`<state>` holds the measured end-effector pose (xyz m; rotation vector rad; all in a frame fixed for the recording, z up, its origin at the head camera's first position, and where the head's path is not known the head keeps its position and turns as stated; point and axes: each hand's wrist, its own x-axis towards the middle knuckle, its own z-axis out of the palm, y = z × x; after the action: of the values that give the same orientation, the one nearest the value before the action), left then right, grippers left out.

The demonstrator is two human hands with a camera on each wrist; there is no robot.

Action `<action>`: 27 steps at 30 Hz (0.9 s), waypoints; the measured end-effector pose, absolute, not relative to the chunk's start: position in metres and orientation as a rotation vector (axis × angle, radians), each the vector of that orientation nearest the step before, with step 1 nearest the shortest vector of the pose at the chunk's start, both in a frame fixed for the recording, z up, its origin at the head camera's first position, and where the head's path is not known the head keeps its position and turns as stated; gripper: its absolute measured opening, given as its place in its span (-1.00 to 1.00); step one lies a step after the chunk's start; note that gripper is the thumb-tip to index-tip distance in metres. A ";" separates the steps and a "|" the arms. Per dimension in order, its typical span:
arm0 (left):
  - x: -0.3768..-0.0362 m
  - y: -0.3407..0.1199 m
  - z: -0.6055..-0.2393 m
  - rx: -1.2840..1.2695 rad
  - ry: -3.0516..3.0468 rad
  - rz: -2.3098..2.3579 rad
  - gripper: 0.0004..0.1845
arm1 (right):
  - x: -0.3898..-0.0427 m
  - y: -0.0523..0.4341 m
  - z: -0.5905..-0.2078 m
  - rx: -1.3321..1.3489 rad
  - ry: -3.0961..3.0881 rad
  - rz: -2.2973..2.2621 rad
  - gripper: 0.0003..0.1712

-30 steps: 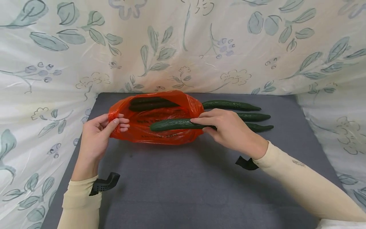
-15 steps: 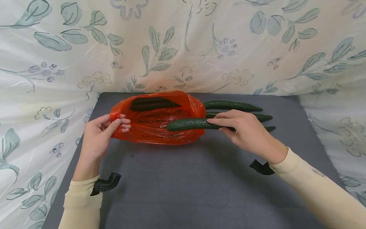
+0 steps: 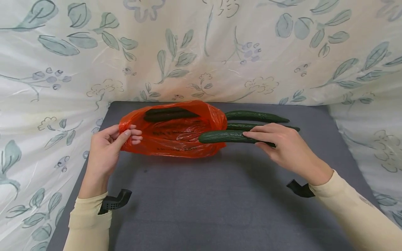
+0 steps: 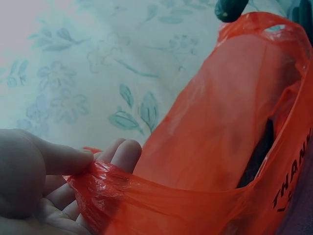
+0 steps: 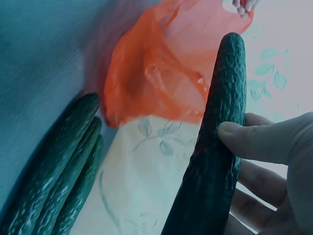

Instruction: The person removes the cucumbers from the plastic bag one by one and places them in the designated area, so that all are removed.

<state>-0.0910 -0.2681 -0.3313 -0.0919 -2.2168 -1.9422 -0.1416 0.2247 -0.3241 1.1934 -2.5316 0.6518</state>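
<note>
Orange-red thin plastic bag (image 3: 171,130) lies on its side on the dark grey table top (image 3: 201,202), its mouth facing the person's right and its closed end toward their left. Inside it, along the far wall, two long dark green cucumbers (image 3: 171,114) show through the film, lying side by side lengthwise. Black printed lettering runs across the bag's near face.

At the closed end the left hand (image 3: 108,148) pinches a gathered fold of the plastic between thumb and fingers; the left wrist view shows the film bunched tight under the thumb (image 4: 63,159), with the bag's hollow opening out beyond it.

The right hand (image 3: 284,148) holds a long dark green bumpy cucumber (image 3: 230,137) near one end, thumb on the near side and fingers curled round the far side, as the right wrist view shows with the thumb (image 5: 254,142) pressed against the knobbly skin. This cucumber is held level above the table, its free tip just at the bag's mouth, overlapping the rim; whether the tip is inside the bag cannot be told.

Beyond the right hand, more dark green cucumbers (image 3: 255,116) lie on the table in a row just to the right of the bag's mouth; the right wrist view shows three lying close together. A pale cloth with a blue-green leaf print (image 3: 201,52) hangs behind and around the table.
</note>
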 end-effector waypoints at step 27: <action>-0.090 -0.270 -0.328 -0.066 -2.257 -1.888 -0.74 | -0.135 0.280 -0.357 1.149 -2.563 0.567 -0.16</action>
<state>-0.0900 -0.2698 -0.3285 -0.0656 -2.2572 -1.8877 -0.1354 0.2798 -0.3569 1.1490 -2.5630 0.5666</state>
